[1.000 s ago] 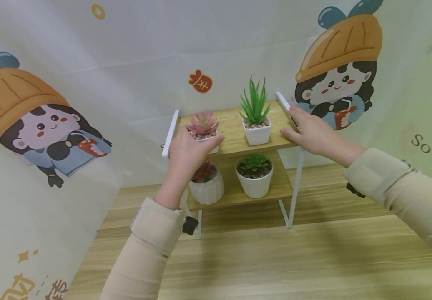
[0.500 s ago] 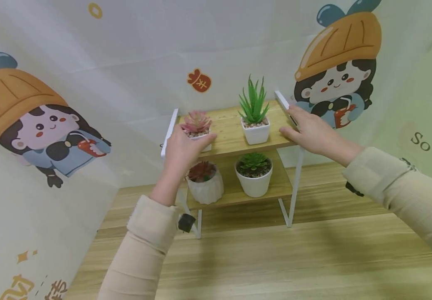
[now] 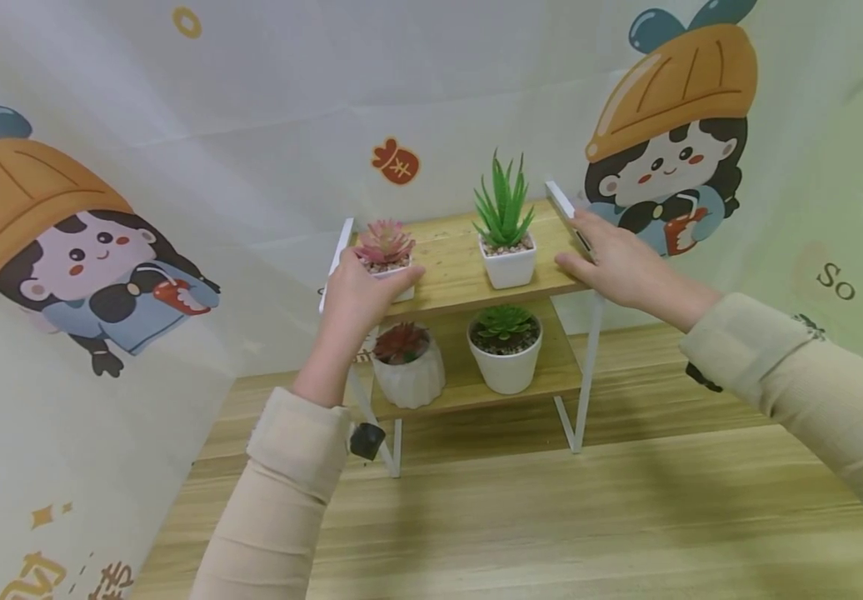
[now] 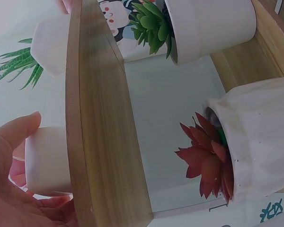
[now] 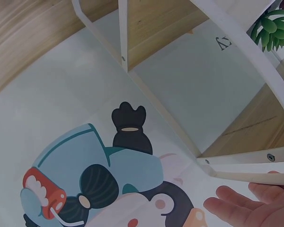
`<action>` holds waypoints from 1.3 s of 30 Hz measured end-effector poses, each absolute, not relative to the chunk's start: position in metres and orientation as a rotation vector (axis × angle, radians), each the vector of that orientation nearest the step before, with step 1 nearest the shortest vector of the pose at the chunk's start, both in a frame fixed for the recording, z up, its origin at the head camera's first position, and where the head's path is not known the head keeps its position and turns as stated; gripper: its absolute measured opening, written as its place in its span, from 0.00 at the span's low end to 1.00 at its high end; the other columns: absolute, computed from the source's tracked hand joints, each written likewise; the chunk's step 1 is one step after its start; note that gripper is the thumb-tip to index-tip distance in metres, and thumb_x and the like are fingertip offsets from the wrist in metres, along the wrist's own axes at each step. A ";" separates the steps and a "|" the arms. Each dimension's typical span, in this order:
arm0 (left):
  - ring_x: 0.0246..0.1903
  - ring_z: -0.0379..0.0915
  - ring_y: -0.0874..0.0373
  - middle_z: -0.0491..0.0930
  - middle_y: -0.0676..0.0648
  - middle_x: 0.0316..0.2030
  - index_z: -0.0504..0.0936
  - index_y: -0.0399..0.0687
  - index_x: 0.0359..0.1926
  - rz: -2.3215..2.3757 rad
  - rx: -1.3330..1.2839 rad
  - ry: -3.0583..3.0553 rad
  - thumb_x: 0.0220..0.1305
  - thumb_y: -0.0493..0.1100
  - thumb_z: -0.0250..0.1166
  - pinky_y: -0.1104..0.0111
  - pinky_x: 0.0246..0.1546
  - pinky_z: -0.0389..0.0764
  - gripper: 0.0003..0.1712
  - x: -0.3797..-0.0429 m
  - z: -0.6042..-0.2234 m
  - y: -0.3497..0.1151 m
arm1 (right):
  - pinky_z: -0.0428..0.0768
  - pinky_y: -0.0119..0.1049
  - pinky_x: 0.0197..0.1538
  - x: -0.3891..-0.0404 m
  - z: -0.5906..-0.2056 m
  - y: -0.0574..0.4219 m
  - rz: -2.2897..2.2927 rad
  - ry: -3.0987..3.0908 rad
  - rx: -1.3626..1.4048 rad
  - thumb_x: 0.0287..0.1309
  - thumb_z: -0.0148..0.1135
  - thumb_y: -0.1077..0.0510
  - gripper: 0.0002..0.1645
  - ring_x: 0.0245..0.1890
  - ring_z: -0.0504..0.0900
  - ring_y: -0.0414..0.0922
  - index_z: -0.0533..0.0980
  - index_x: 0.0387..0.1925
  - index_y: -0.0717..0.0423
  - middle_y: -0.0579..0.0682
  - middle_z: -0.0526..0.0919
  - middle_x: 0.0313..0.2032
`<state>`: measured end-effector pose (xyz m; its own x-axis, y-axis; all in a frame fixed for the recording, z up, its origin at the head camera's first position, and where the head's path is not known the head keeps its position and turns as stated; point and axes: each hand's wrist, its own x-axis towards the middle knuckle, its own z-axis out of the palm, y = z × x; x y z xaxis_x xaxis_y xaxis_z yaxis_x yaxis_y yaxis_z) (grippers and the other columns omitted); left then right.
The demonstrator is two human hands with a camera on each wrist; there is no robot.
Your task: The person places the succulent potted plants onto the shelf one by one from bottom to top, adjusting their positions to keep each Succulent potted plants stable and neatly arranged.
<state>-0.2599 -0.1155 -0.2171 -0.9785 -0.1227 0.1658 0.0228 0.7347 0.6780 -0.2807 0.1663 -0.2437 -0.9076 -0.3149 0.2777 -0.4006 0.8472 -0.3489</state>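
Observation:
My left hand (image 3: 351, 304) grips a small white pot with a pink artificial succulent (image 3: 386, 242) at the left end of the top board. In the left wrist view the thumb and fingers stand on either side of that white pot (image 4: 48, 161). At the other end, my right hand (image 3: 622, 265) holds the two-tier plant shelf (image 3: 446, 254), its thumb on the board and its fingers outside the white side rail. The right wrist view shows those fingers (image 5: 236, 205) beside the metal frame. A spiky green potted aloe (image 3: 508, 258) stands upright between the hands, nearer the right one.
On the lower board stand a ribbed white pot with a red succulent (image 3: 411, 371) and a round white pot with a green succulent (image 3: 506, 367). The shelf's white metal legs (image 3: 574, 425) rest on a wood-grain tabletop (image 3: 476, 525). Behind hangs a printed cloth (image 3: 266, 75).
My left hand has shifted the pink succulent leftwards along the top board, toward the left rail. My right hand has stayed at the shelf's right end.

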 end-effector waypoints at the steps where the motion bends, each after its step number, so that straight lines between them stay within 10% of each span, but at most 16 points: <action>1: 0.50 0.60 0.50 0.65 0.40 0.51 0.57 0.37 0.54 -1.076 0.076 -2.737 0.37 0.64 0.61 0.60 0.46 0.66 0.49 -0.260 -0.217 -0.116 | 0.55 0.51 0.55 -0.281 -0.244 0.166 0.596 -2.814 0.550 0.55 0.40 0.42 0.38 0.57 0.52 0.58 0.49 0.59 0.64 0.62 0.47 0.60; 23: 0.56 0.52 0.50 0.54 0.43 0.58 0.42 0.47 0.62 -1.224 -0.001 -2.627 0.32 0.69 0.60 0.58 0.51 0.61 0.60 -0.246 -0.221 -0.117 | 0.58 0.51 0.53 -0.282 -0.244 0.168 0.575 -2.798 0.544 0.56 0.40 0.42 0.37 0.56 0.55 0.59 0.51 0.58 0.64 0.62 0.49 0.60; 39: 0.49 0.59 0.56 0.57 0.51 0.55 0.47 0.57 0.60 -1.369 -0.246 -2.259 0.51 0.49 0.57 0.62 0.46 0.65 0.38 -0.208 -0.242 -0.177 | 0.59 0.55 0.50 -0.280 -0.239 0.179 0.637 -2.836 0.558 0.48 0.44 0.35 0.47 0.55 0.55 0.61 0.48 0.59 0.63 0.63 0.45 0.60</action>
<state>-0.2077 -0.1770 -0.2421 -0.8667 -0.0936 0.4899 0.3910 0.4823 0.7839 -0.2804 0.1786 -0.2393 -0.9129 -0.3197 0.2538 -0.3975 0.8375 -0.3748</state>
